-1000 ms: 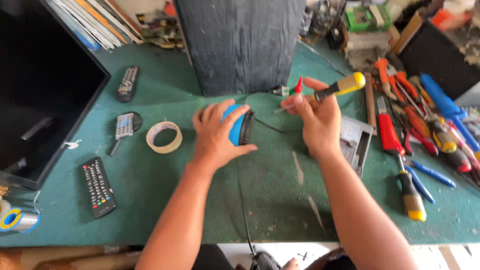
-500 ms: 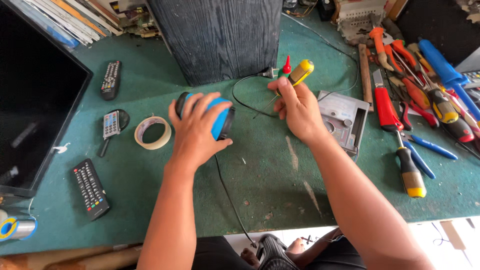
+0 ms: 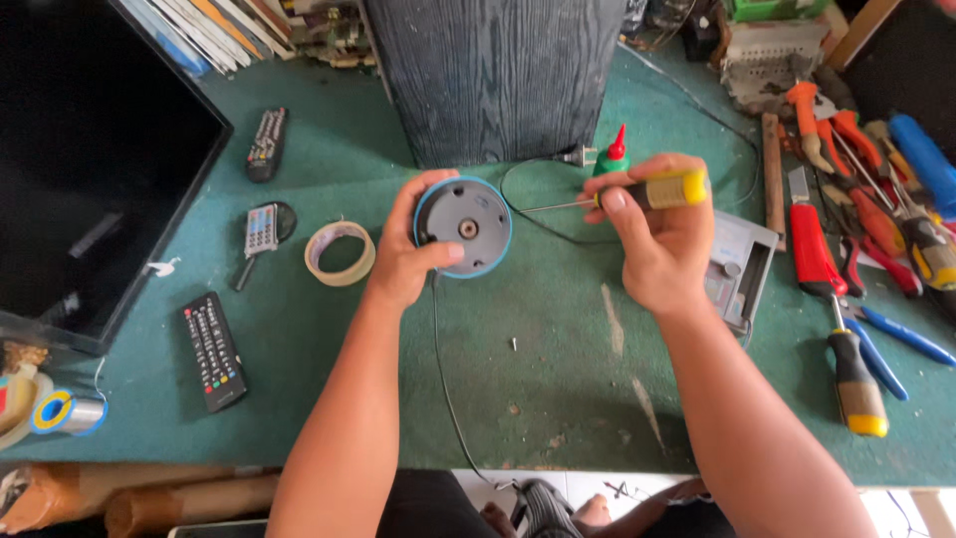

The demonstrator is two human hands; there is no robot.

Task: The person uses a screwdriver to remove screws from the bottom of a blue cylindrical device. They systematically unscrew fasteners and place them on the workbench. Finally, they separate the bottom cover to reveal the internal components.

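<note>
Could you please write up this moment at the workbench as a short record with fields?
Surface: green mat on a workbench
Left hand: grips a round grey device with a blue rim, its flat underside turned up to the camera
Right hand: holds a yellow-handled screwdriver, shaft pointing toward the device
Cord: thin black cable runs from the device toward the near edge
Left of hands: tape roll, black remote, dark screen
Right of hands: red-handled tools

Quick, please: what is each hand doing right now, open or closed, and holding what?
Left hand: closed on the round device.
Right hand: closed on the screwdriver.
</note>
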